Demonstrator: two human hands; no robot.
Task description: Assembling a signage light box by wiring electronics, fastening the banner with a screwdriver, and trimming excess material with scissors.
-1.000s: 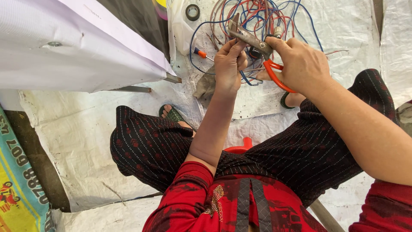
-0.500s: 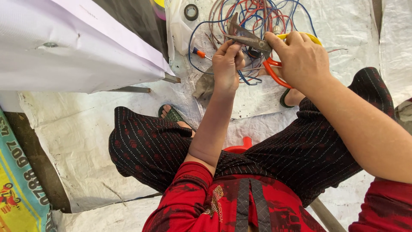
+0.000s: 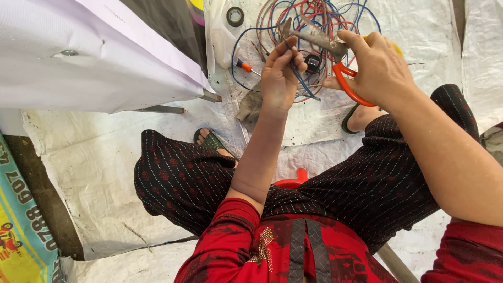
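A white woven sheet (image 3: 94, 173) is spread over the floor, and a large white panel (image 3: 78, 57) is seen raised at the upper left. A person is seated on a red stool (image 3: 293, 181), knees apart in dark patterned trousers (image 3: 183, 178), with sandalled feet set on the sheet. Beyond the knees a loose tangle of wires (image 3: 314, 31), blue, red and brownish, is laid on the sheet.

The right hand (image 3: 380, 68) is closed firmly around the orange handles of a pair of pliers (image 3: 319, 39), whose grey metal head is pointed to the left above the tangle. The left hand (image 3: 280, 76) is held just beside the pliers' head, fingers curled narrowly, and a blue wire (image 3: 304, 84) is pinched between thumb and fingers; its upper end is brought up to the pliers' tip, though whether it is gripped there cannot be told.

A small orange-handled screwdriver (image 3: 243, 66) is lying left of the left hand, and a black roll of tape (image 3: 234, 16) is seen further up the sheet.
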